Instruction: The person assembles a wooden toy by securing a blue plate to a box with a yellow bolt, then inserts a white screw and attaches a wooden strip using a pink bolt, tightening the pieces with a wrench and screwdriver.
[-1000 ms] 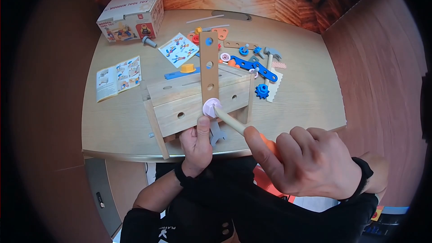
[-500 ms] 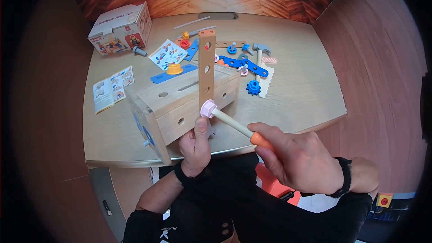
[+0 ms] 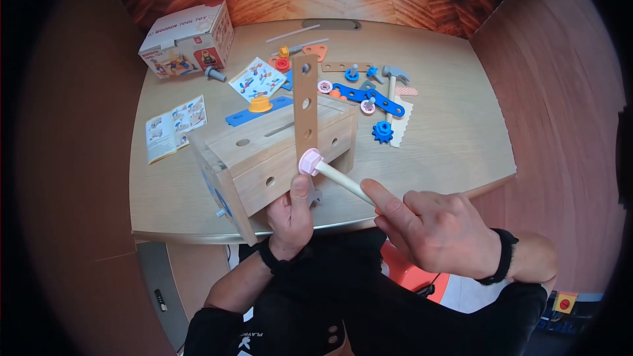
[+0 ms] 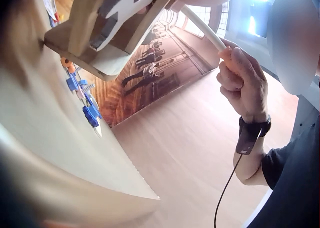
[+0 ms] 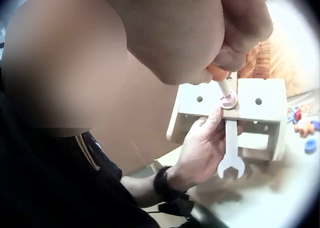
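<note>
A wooden toy workbench [image 3: 254,188] is tilted at the table's front edge. A brown holed strip [image 3: 305,102] stands upright against its front panel, with a pink hex-headed bolt [image 3: 310,162] at its lower end. My left hand [image 3: 290,221] reaches under the panel, thumb just below the bolt, fingers curled around a grey wrench [image 5: 231,150]. The wrench's upper end is hidden behind the bench. My right hand [image 3: 442,231] grips a screwdriver [image 3: 343,183] by its orange handle [image 4: 226,54], index finger toward the pale shaft. The screwdriver's tip meets the bolt head.
Behind the bench lie a blue strip [image 3: 241,117] with a yellow nut [image 3: 260,104], instruction sheets [image 3: 177,128], a toy hammer [image 3: 391,89], a saw [image 3: 401,125], a blue gear [image 3: 382,132] and several loose parts. A carton [image 3: 188,39] stands at the back left.
The bench has turned so its left end shows more. My right hand has rolled over, shifting its grip on the screwdriver handle, which showed more orange half a second ago. The left hand keeps its hold.
</note>
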A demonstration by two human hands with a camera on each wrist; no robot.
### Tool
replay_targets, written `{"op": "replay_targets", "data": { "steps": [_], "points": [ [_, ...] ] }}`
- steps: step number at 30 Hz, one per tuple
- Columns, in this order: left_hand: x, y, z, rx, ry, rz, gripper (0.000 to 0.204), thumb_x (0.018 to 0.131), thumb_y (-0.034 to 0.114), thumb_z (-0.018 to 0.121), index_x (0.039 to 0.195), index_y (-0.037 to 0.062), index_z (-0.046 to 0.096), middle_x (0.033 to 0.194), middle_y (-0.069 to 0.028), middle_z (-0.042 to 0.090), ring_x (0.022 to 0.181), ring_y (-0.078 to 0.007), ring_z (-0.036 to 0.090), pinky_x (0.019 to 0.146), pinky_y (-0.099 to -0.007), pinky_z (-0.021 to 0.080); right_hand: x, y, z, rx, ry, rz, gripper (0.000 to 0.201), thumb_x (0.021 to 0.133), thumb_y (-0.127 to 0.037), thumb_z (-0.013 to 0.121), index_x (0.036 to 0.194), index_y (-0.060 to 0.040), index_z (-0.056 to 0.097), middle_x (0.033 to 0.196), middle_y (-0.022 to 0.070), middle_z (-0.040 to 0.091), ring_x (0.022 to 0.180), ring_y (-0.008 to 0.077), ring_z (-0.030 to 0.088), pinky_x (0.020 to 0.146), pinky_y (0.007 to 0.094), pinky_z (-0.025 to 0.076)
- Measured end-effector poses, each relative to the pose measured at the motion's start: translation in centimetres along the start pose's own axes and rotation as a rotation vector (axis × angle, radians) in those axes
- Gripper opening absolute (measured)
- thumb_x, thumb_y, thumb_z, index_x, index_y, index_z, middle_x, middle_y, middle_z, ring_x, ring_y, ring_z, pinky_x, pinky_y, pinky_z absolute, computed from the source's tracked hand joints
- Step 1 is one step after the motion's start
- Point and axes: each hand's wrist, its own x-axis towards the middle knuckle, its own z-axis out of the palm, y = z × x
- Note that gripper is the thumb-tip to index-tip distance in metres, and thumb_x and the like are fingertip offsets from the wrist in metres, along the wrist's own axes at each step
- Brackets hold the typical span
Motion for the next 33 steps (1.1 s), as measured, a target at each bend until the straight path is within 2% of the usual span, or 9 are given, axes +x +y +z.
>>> {"op": "replay_targets", "data": {
  "steps": [8, 11, 13, 14, 16, 18, 22, 29, 33],
  "points": [
    [0.1, -1.1, 0.3, -0.017, -0.008, 0.000, 0.038, 0.109, 0.020, 0.053, 0.136, -0.0072, 0.057, 0.130, -0.0136, 0.064, 0.120, -0.0181, 0.058, 0.105, -0.0327, 0.043, -0.5, -0.4, 1.1, 0.712, -0.018, 0.326, 0.040, 0.105, -0.019, 0.057, 0.142, -0.0051, 0.052, 0.073, 0.0205, 0.067, 0.061, 0.0401, 0.067, 0.057, 0.0454, 0.055],
    [0.0, 0.0, 0.4, 0.038, 0.005, 0.070, 0.034, 0.110, 0.021, 0.053, 0.128, -0.0070, 0.062, 0.118, -0.0113, 0.068, 0.107, -0.0157, 0.062, 0.096, -0.0299, 0.048, 0.0, -0.6, 0.5, 1.036, -0.070, 0.424, 0.036, 0.108, -0.021, 0.052, 0.142, -0.0093, 0.052, 0.075, 0.0222, 0.067, 0.069, 0.0439, 0.068, 0.062, 0.0465, 0.054],
    [-0.8, -0.3, 0.0, 0.026, -0.089, 0.041, 0.035, 0.111, 0.023, 0.050, 0.118, -0.0061, 0.067, 0.099, -0.0060, 0.068, 0.087, -0.0096, 0.059, 0.078, -0.0249, 0.047, 0.4, -0.8, 0.2, 1.054, -0.133, 0.398, 0.036, 0.109, -0.022, 0.051, 0.143, -0.0098, 0.051, 0.080, 0.0220, 0.068, 0.072, 0.0446, 0.068, 0.064, 0.0461, 0.054],
    [-0.6, -0.5, -0.1, 0.030, -0.085, 0.051, 0.035, 0.111, 0.023, 0.050, 0.118, -0.0061, 0.067, 0.099, -0.0060, 0.068, 0.087, -0.0096, 0.059, 0.078, -0.0249, 0.047, 0.7, -0.7, 0.2, 1.060, -0.197, 0.359, 0.036, 0.109, -0.023, 0.050, 0.143, -0.0103, 0.050, 0.084, 0.0218, 0.069, 0.076, 0.0452, 0.068, 0.066, 0.0457, 0.054],
    [-0.8, 0.7, -0.1, -0.122, -0.113, -0.211, 0.033, 0.111, 0.026, 0.050, 0.112, -0.0043, 0.063, 0.095, -0.0023, 0.063, 0.088, -0.0071, 0.056, 0.079, -0.0228, 0.045, 0.1, -0.6, 0.4, 1.012, -0.084, 0.323, 0.038, 0.109, -0.023, 0.050, 0.144, -0.0097, 0.048, 0.087, 0.0188, 0.068, 0.075, 0.0421, 0.069, 0.066, 0.0430, 0.053],
    [-0.2, 0.9, 1.2, -0.172, -0.034, -0.153, 0.033, 0.111, 0.026, 0.051, 0.113, -0.0042, 0.063, 0.094, -0.0013, 0.062, 0.085, -0.0066, 0.053, 0.076, -0.0235, 0.043, -0.5, 0.4, -0.7, 0.961, -0.048, 0.400, 0.037, 0.109, -0.022, 0.050, 0.144, -0.0096, 0.047, 0.086, 0.0167, 0.066, 0.072, 0.0376, 0.069, 0.066, 0.0405, 0.052],
    [0.2, 0.5, 0.9, -0.199, 0.000, -0.103, 0.036, 0.112, 0.026, 0.050, 0.122, -0.0054, 0.062, 0.109, -0.0068, 0.067, 0.098, -0.0099, 0.061, 0.087, -0.0276, 0.049, -1.7, 1.9, 1.4, 0.727, 0.165, 0.359, 0.034, 0.107, -0.021, 0.055, 0.138, -0.0063, 0.048, 0.081, 0.0130, 0.062, 0.069, 0.0312, 0.065, 0.068, 0.0380, 0.051],
    [0.8, -0.5, -0.7, -0.346, 0.014, -0.129, 0.035, 0.112, 0.023, 0.045, 0.128, -0.0059, 0.059, 0.124, -0.0131, 0.066, 0.113, -0.0172, 0.064, 0.100, -0.0368, 0.053, -1.9, 1.6, 2.0, 0.870, -0.083, 0.392, 0.033, 0.103, -0.012, 0.060, 0.134, -0.0038, 0.051, 0.080, 0.0116, 0.062, 0.068, 0.0290, 0.064, 0.064, 0.0381, 0.052],
    [0.6, 0.0, -1.0, -0.387, -0.026, -0.123, 0.036, 0.113, 0.022, 0.045, 0.130, -0.0059, 0.058, 0.124, -0.0128, 0.066, 0.113, -0.0174, 0.064, 0.100, -0.0367, 0.053, -0.9, 2.0, 3.1, 0.698, 0.098, 0.207, 0.029, 0.100, -0.011, 0.064, 0.128, -0.0034, 0.057, 0.079, 0.0116, 0.063, 0.068, 0.0289, 0.065, 0.062, 0.0382, 0.053]
  ]
}}
